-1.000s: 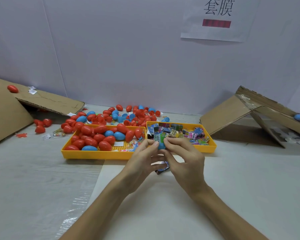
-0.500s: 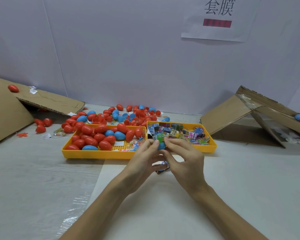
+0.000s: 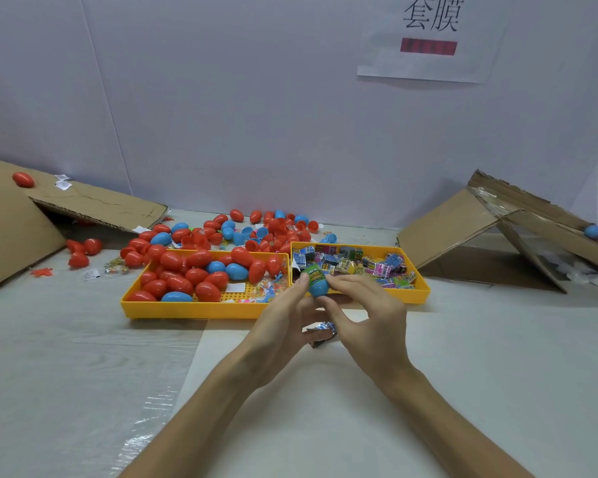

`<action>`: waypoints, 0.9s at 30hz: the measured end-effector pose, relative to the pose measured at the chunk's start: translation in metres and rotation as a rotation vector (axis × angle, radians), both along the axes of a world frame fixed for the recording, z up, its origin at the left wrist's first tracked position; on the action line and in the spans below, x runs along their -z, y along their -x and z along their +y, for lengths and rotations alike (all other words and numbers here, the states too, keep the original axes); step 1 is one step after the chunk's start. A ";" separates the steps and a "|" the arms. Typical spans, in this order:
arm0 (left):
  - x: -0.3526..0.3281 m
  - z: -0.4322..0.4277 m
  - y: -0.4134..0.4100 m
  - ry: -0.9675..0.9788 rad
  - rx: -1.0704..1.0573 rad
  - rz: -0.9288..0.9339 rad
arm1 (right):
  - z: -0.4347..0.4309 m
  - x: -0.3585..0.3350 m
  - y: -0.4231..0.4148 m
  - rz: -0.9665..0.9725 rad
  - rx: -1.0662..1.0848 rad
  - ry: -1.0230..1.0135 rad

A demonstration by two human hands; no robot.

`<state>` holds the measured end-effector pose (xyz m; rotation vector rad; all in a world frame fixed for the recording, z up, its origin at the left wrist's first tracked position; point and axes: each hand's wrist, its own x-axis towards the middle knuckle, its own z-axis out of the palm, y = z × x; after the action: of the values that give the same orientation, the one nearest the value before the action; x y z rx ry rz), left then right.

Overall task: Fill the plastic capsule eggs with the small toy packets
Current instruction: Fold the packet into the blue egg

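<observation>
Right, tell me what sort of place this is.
Most likely a hand-packing workbench rather than a home. Two yellow trays hold heaps of plastic eggs and toy packets, opened cardboard boxes lie at both sides, and a printed sign hangs on the wall behind.

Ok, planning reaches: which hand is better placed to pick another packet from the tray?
Right, probably: the right hand sits before the packet tray; the left hand is nearer the egg tray. Both hold the blue egg.
</observation>
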<state>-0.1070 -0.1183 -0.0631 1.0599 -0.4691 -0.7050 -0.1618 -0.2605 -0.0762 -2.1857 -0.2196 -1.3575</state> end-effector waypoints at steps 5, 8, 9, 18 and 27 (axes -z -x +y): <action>0.000 -0.001 -0.001 -0.014 -0.014 -0.042 | 0.000 0.002 -0.002 0.008 -0.023 0.036; 0.000 0.001 -0.001 -0.004 -0.005 -0.036 | -0.001 0.005 -0.003 -0.033 -0.001 0.056; 0.000 0.001 0.000 0.001 0.000 -0.036 | -0.002 0.006 -0.003 -0.050 0.005 0.060; 0.000 0.002 -0.002 0.004 0.044 -0.030 | -0.002 0.004 -0.002 -0.017 -0.003 0.065; 0.005 0.004 -0.010 0.040 -0.086 -0.033 | 0.002 0.002 0.000 0.000 -0.009 0.087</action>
<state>-0.0973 -0.1147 -0.0682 1.0492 -0.4615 -0.6008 -0.1618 -0.2582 -0.0781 -2.2533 -0.2933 -1.3669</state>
